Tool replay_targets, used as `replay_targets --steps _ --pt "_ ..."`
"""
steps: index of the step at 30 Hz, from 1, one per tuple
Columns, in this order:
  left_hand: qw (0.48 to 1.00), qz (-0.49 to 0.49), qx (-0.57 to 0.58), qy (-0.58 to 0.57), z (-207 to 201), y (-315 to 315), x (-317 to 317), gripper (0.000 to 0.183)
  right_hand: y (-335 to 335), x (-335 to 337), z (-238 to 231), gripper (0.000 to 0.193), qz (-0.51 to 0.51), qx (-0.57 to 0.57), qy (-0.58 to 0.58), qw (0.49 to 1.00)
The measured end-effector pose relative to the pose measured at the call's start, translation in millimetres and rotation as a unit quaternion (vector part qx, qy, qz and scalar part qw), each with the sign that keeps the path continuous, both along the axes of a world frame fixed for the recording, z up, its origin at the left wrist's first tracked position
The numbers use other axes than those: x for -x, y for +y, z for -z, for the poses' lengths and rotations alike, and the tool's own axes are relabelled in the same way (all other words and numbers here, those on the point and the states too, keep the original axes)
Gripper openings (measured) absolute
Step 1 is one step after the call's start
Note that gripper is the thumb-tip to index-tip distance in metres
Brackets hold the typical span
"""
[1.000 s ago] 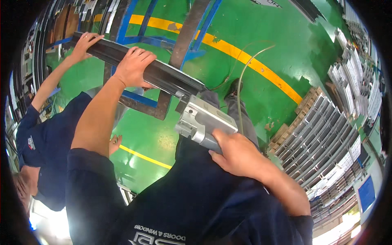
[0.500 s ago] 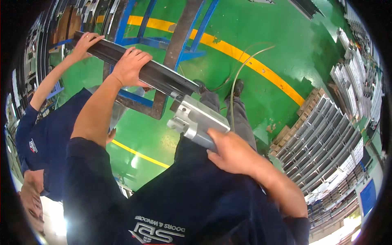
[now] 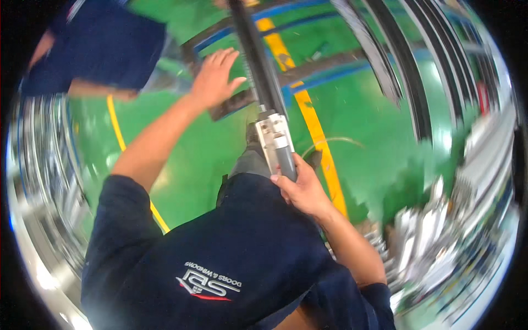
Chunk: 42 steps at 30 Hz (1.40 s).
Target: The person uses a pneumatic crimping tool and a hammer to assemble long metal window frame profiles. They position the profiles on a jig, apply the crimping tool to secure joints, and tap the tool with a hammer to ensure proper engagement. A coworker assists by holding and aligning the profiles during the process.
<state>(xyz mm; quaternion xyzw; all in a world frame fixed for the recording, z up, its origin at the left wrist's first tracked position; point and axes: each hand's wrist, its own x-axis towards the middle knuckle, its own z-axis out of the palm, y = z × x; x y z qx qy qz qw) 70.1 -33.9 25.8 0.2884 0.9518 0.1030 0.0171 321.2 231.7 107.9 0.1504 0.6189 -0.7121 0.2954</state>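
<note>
So the long dark metal profile (image 3: 254, 55) ran up and away from the person, with its far end cut off at the top edge, so I'll use that as the landmark. Right at its near end sat a silver power tool (image 3: 272, 137) with a grey handle. The right hand (image 3: 305, 190) had that handle, fingers curled round it and the thumb along the near side. Couldn't really tell if the tool's nose was touching the profile.

Left hand (image 3: 217, 80) was just left of the profile, fingers stretched out and thumb spread wide, nothing in it. Can't say whether the fingertips brushed the edge.

A blue and dark stand (image 3: 324, 76) stuck out right of the profile, and a yellow floor stripe (image 3: 320, 140) passed on that side too. Well to the profile's right were more long bars (image 3: 404, 66); well to its left, a co-worker (image 3: 121, 49) in navy, kinda blurry.
</note>
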Motion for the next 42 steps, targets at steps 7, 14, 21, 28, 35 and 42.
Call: replay_targets --steps 7,14,21,28,35,42 --pt "0.717 -0.332 -0.548 -0.276 -68.0 86.2 -322.5 0.050 10.8 5.6 -7.7 0.038 -0.063 0.053 -0.050 0.995" --pt "0.672 -0.317 -0.634 -0.214 -71.3 192.7 -341.7 0.098 53.7 28.8 -16.1 0.044 -0.299 -0.228 0.206 0.903" --pt "0.657 -0.322 -0.622 -0.278 -49.6 191.1 -322.7 0.061 247.7 -47.1 86.9 0.042 -0.448 -0.492 0.187 0.723" --pt "0.644 -0.397 -0.618 -0.212 -46.3 181.8 -317.2 0.053 284.3 -170.6 175.2 0.039 -0.689 -0.414 0.110 0.584" --pt "0.446 -0.406 -0.745 -0.286 -73.9 126.1 -330.9 0.043 274.9 -95.6 125.1 0.024 -0.793 -0.160 0.003 0.588" --pt "0.428 -0.299 -0.818 -0.240 -39.7 83.5 -349.6 0.052 219.6 54.0 324.6 0.026 -0.125 0.252 -0.177 0.943"
